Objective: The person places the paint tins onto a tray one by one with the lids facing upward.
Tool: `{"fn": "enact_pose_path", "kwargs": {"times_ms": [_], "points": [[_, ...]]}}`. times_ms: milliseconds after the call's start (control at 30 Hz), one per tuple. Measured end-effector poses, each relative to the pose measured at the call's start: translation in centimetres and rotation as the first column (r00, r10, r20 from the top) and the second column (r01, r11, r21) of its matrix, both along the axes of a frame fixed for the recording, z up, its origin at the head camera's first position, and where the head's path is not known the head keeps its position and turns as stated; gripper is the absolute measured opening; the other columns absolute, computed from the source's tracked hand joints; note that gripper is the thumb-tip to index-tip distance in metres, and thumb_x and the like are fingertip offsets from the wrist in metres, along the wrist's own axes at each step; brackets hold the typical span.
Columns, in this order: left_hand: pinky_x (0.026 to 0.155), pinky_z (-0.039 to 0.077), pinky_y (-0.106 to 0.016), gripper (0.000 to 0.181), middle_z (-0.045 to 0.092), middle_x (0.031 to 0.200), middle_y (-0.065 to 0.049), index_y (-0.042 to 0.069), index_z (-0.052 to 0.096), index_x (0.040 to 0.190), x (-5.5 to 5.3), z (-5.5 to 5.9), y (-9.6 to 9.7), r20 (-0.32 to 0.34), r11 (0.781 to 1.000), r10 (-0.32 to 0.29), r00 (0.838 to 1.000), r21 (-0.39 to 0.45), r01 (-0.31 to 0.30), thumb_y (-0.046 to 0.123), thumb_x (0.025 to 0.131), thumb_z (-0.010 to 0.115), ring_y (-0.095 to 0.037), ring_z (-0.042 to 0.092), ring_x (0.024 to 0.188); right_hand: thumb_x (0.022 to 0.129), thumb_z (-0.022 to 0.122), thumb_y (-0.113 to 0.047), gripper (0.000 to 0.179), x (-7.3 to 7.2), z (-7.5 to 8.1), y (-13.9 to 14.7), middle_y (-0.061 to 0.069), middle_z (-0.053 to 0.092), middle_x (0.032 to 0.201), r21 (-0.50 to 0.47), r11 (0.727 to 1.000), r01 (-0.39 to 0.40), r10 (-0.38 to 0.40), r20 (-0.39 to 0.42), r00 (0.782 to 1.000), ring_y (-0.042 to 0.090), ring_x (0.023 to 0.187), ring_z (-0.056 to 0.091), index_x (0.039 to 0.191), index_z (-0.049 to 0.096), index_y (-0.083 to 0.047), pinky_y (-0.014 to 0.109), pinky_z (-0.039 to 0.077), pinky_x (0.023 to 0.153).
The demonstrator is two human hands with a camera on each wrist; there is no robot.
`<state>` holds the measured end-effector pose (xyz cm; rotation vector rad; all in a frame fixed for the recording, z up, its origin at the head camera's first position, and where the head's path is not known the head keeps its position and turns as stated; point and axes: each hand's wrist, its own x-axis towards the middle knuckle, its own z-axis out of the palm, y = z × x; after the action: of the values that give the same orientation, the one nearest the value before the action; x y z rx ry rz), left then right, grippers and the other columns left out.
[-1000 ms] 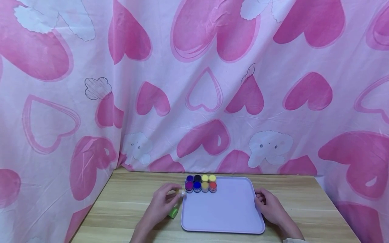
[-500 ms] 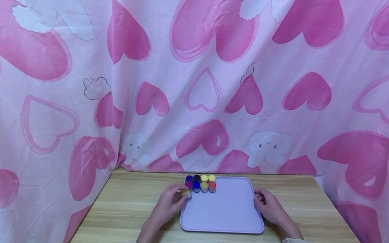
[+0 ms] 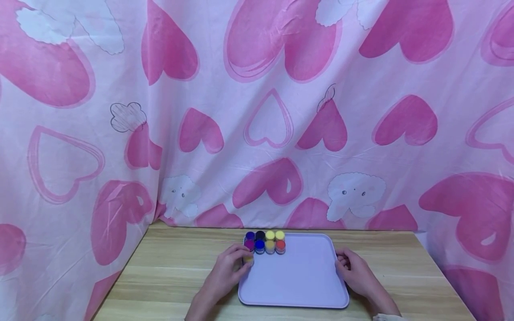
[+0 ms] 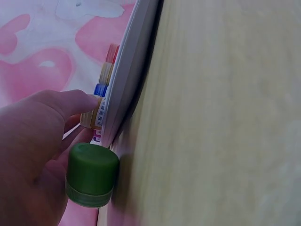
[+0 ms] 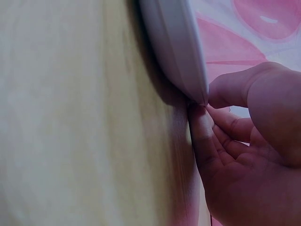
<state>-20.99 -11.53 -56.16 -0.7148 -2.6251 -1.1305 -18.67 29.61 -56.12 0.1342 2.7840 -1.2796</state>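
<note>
My left hand pinches a small yellowish paint jar between thumb and fingers. It holds the jar at the left side of the pale lilac tray, just in front of the magenta-lidded jar. In the left wrist view, printing shows on the held jar's side, and a green paint jar is close beside the palm; the head view hides it behind the hand. At the tray's right edge, my right hand grips the rim, with the thumb above and a finger at the underside.
Two rows of paint jars, among them a blue one, a black one and a red one, stand in the tray's back left corner. The tray lies on a wooden table. A pink heart-patterned curtain hangs behind.
My left hand has moved right with the yellowish jar, from beside the tray to over its left edge. The green jar has gone out of sight in the head view. The right hand stays put.
</note>
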Motion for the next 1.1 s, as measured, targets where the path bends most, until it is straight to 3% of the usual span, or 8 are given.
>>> {"fn": "enact_pose_path", "kwargs": {"times_ms": [367, 800, 1100], "points": [[0.103, 0.063, -0.034, 0.020, 0.075, 0.115, 0.008, 0.020, 0.081, 0.108, -0.21, 0.01, 0.15, -0.051, 0.999, 0.038, 0.998, 0.010, -0.037, 0.012, 0.090, 0.088, -0.012, 0.072, 0.112, 0.106, 0.063, -0.010, 0.032, -0.03, -0.11, 0.07, 0.006, 0.064, 0.106, 0.000, 1.000, -0.004, 0.004, -0.007, 1.000, 0.017, 0.098, 0.057, 0.134, 0.064, 0.003, 0.022, 0.053, 0.076], [0.097, 0.065, -0.030, 0.021, 0.074, 0.110, 0.009, 0.021, 0.080, 0.102, -0.36, -0.20, 0.12, -0.061, 0.997, 0.075, 0.995, 0.011, -0.075, 0.013, 0.087, 0.092, -0.010, 0.072, 0.107, 0.105, 0.063, -0.010, 0.031, -0.09, -0.20, -0.02, 0.006, 0.064, 0.106, -0.006, 1.000, -0.004, 0.004, -0.012, 1.000, 0.018, 0.098, 0.057, 0.133, 0.064, 0.003, 0.022, 0.053, 0.075], [0.095, 0.065, -0.029, 0.019, 0.074, 0.108, 0.010, 0.020, 0.080, 0.103, 0.03, -0.01, -0.43, -0.065, 0.998, 0.065, 0.996, 0.031, -0.063, 0.009, 0.090, 0.088, -0.008, 0.072, 0.106, 0.106, 0.063, -0.010, 0.032, 0.01, -0.07, -0.04, 0.007, 0.064, 0.108, -0.009, 1.000, 0.006, -0.005, 0.010, 1.000, 0.018, 0.099, 0.057, 0.136, 0.063, 0.002, 0.023, 0.053, 0.076]]}}
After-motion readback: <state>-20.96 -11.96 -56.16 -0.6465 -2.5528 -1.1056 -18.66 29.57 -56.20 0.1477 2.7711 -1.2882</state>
